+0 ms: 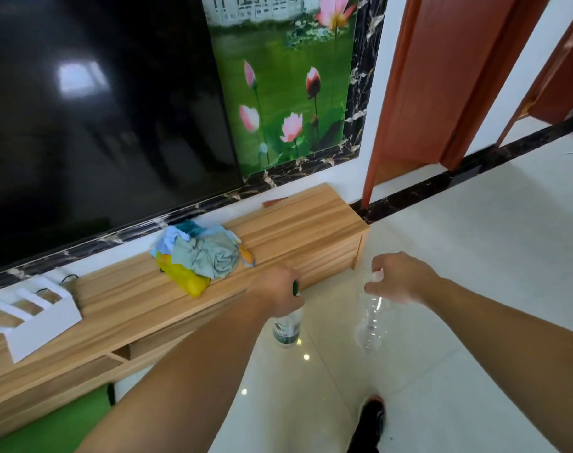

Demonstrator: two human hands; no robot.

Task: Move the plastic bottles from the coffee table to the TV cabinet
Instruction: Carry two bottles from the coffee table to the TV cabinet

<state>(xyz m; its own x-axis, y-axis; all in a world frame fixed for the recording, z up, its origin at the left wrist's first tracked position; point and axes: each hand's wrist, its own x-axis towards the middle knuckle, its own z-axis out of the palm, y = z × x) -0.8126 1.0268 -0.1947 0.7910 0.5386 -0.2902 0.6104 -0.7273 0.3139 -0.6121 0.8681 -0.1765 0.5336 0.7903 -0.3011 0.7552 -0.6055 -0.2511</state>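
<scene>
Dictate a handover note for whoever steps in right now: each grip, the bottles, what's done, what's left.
Left grip: holds the green-capped bottle by its neck.
Right grip: holds the clear bottle by its neck.
Both hang above the floor, just in front of the TV cabinet.
Done: no bottle stands on the cabinet yet.
Left: set both on its bare top, right of the cloth pile.

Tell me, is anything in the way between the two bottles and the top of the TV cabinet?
Nothing visible is. The green-capped bottle and the clear bottle are held just in front of the TV cabinet, whose bare wood lies open ahead. The pile of cloths sits further left on top.
</scene>
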